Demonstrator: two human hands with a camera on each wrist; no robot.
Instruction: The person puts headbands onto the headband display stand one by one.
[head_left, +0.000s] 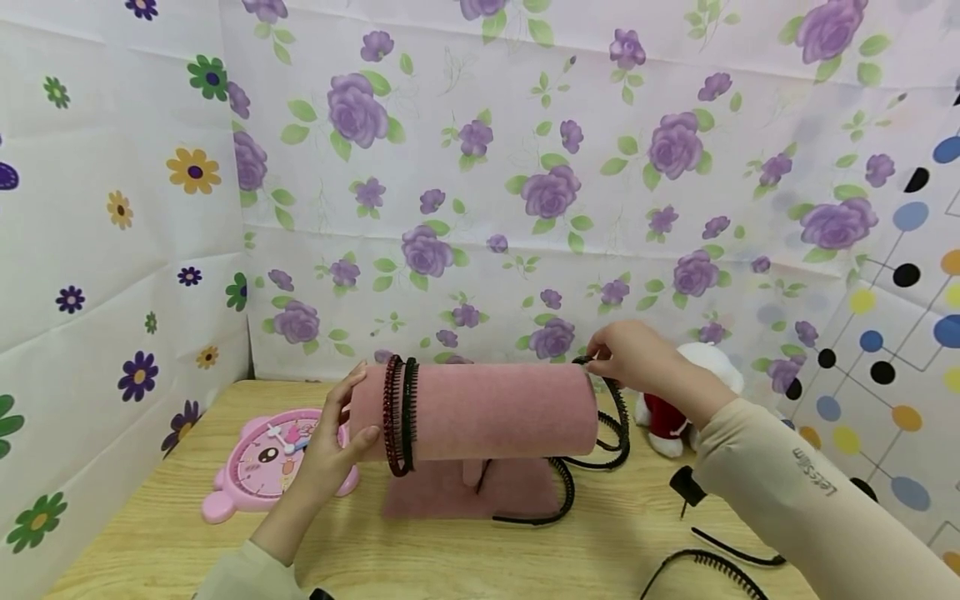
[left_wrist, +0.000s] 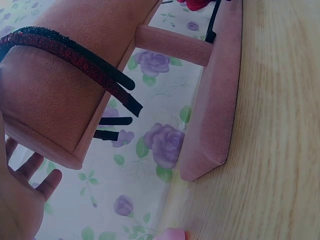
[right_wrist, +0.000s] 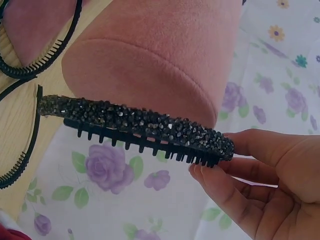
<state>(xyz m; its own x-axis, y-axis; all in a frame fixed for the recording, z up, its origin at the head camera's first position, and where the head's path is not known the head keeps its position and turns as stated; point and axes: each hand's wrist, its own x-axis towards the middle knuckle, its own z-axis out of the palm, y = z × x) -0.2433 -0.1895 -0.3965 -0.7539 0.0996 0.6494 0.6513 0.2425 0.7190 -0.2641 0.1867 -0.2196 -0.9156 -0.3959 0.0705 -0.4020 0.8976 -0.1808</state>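
Observation:
A pink plush headband stand [head_left: 502, 412], a horizontal roll on a post and flat base, stands on the table. My left hand [head_left: 330, 446] holds the roll's left end, thumb in front and fingers behind. Beside it, a dark red sparkly headband [head_left: 390, 417] and a dark green one [head_left: 408, 417] sit around the roll, their ends hanging below it in the left wrist view. My right hand [right_wrist: 265, 182] pinches a black headband [right_wrist: 135, 122] with dark glittering stones and comb teeth, near the roll's right end. In the head view, that hand [head_left: 633, 358] is at the roll's upper right corner.
A pink cartoon clock [head_left: 262, 467] lies at the left. Several black toothed headbands lie on the table [head_left: 615, 542], one headband [head_left: 558, 500] over the stand's base, another headband [head_left: 708, 558] at front right. Behind my right forearm sits a white and red plush toy [head_left: 663, 425].

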